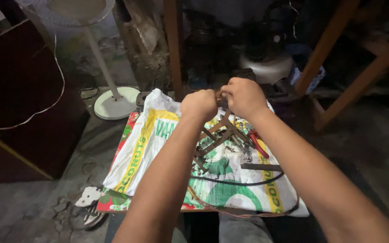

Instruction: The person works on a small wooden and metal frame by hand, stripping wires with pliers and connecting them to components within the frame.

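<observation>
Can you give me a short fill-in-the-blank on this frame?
1. Both hands, left and right, are closed into ____ around a small dark piece.
2. The sack spread under the hands is mostly ____ in colour.
3. The pliers on the sack have ____ handles.
4. The fan base on the floor is ____ in shape.

Missing words: fists; white; red; round

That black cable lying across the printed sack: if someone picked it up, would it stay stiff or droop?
The black cable would probably droop: it is thin and already lies in a loose curve on the sack. It looks light for its length. It is unlikely to roll, since it rests flat.
</observation>
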